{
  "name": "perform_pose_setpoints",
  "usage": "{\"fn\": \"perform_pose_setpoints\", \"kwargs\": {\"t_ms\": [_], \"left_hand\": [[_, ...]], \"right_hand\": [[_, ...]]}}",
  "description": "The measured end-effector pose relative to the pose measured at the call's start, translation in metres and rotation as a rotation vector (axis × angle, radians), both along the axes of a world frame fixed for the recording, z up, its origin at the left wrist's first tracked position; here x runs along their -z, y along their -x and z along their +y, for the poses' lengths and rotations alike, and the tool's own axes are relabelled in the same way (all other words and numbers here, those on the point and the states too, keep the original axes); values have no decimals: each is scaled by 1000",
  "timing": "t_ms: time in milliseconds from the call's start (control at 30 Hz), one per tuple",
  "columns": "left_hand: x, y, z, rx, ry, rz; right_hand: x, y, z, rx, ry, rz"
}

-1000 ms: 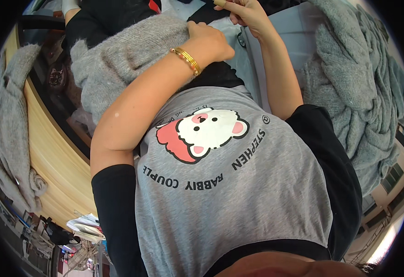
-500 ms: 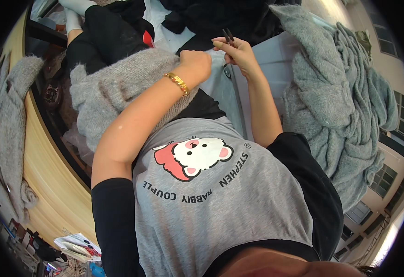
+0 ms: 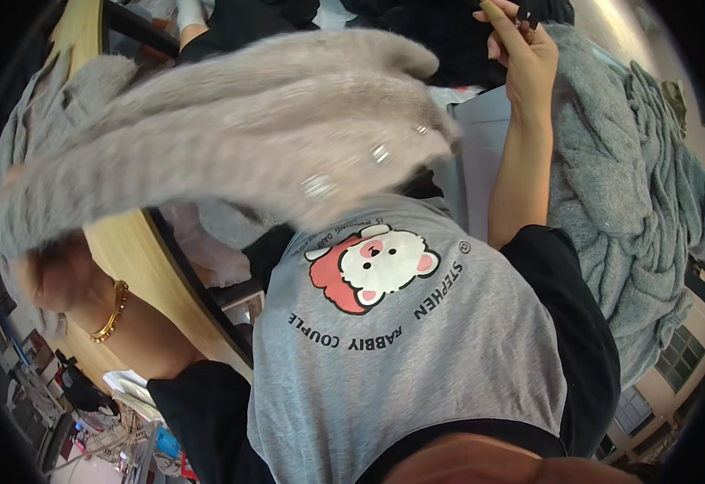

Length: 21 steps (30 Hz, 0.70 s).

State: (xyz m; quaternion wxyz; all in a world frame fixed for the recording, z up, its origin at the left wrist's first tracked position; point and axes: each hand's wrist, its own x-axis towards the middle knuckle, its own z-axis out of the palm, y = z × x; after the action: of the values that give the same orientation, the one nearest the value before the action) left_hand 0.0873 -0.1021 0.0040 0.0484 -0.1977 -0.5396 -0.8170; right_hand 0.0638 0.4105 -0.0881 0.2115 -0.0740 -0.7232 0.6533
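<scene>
**Fluffy beige garment swung wide to the left while the right hand stayed raised**

The left hand, with a gold bangle at its wrist, was clenched on one end of a fluffy beige knitted garment. The garment stretched away from that hand in a long band, its long axis running from the grip at the lower left up and across to the right, where its far end hung just short of the right forearm. It was blurred; a few pale buttons showed near its lower edge, towards the end away from the left hand.

The right hand was held high, well apart from the left, its fingers curled around a small dark object too small and too cut off by the rim to identify. Just beyond that hand to the right lay a heap of grey knitted garments, piled loosely. Above it, between the two hands, a mass of dark clothing lay on a pale surface.

Below the stretched garment, near the left hand, ran the curved wooden edge of a table. No box, bin or basket could be made out; the clothes lay in open heaps. A grey printed T-shirt with black sleeves filled the lower middle.
</scene>
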Motion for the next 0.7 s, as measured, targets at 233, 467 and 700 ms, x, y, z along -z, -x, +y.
{"fn": "perform_pose_setpoints", "kwargs": {"t_ms": [233,467,700], "left_hand": [[74,-38,-63,-594,1099,-248],[79,-74,28,-468,1127,-274],[101,-102,49,-406,1101,-525]], "right_hand": [[1,4,-79,-338,77,-71],[40,-11,-137,-803,-231,-129],[50,-21,-159,-1029,-325,-324]]}}
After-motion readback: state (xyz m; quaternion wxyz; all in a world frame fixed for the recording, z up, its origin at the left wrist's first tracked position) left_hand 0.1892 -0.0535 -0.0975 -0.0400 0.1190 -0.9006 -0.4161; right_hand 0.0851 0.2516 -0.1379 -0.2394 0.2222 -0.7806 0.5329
